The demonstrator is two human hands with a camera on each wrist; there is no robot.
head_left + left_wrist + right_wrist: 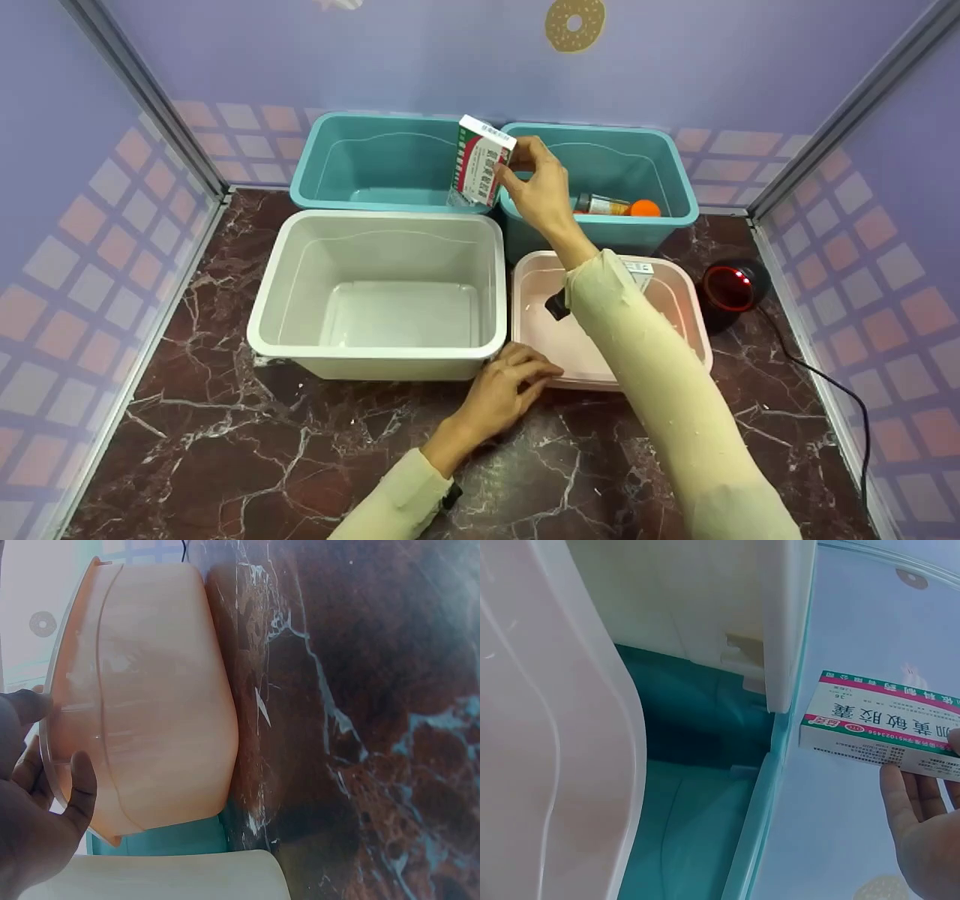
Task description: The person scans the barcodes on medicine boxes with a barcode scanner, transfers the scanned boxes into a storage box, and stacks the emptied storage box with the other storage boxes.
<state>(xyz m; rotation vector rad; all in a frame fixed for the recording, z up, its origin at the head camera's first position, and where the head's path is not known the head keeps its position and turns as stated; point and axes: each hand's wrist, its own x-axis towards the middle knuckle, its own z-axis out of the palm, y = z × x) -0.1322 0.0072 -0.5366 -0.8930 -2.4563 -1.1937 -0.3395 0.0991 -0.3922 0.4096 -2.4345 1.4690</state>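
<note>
My right hand [541,184] pinches a medicine box [480,163], white with red and green bands and Chinese print, by its right edge. It is raised above where the two teal bins meet. In the right wrist view the medicine box [881,724] sits between the thumb and fingers. My left hand [504,386] is low, at the near left corner of the pink bin [705,352]; in the left wrist view its fingers and thumb hold the pink bin's rim [54,675]. Another white box [639,270] lies inside the pink bin, partly hidden by the right sleeve.
A left teal bin [307,176] and a right teal bin [679,180] stand at the back; the right one holds a bottle [604,205] and an orange-capped item [644,208]. A white bin [266,300] is front left. A black corded device [731,291] glows red at right.
</note>
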